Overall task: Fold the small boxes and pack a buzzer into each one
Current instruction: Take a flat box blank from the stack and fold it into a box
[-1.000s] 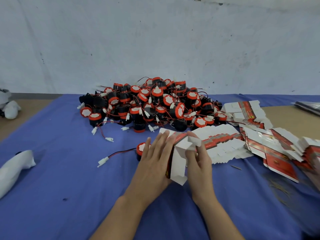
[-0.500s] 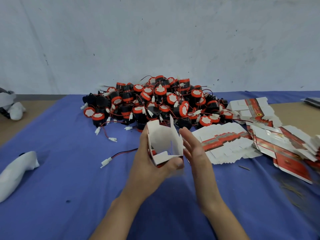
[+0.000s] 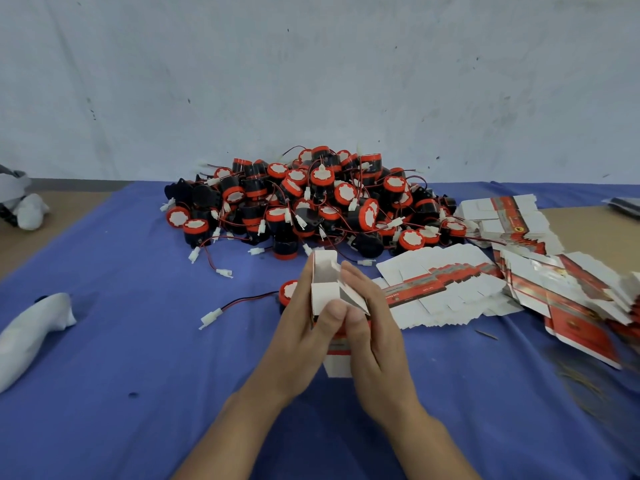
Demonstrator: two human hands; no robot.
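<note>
A small white and red box stands upright between both my hands above the blue cloth, its top flaps up and open. My left hand grips its left side and my right hand its right side, thumbs pressed together on the front flap. A lower flap hangs below the hands. One loose buzzer with a red cap lies just left of my left hand, its wire and white plug trailing left. A large heap of black and red buzzers lies behind.
Flat unfolded box blanks fan out to the right, with further stacks at the far right. A white cloth bundle lies at the left edge and another at the far left. The blue cloth covers the table.
The box went from a flat blank being opened to an upright tube. My right hand, open beside it half a second ago, has closed onto the box and both thumbs now press its front flap.
</note>
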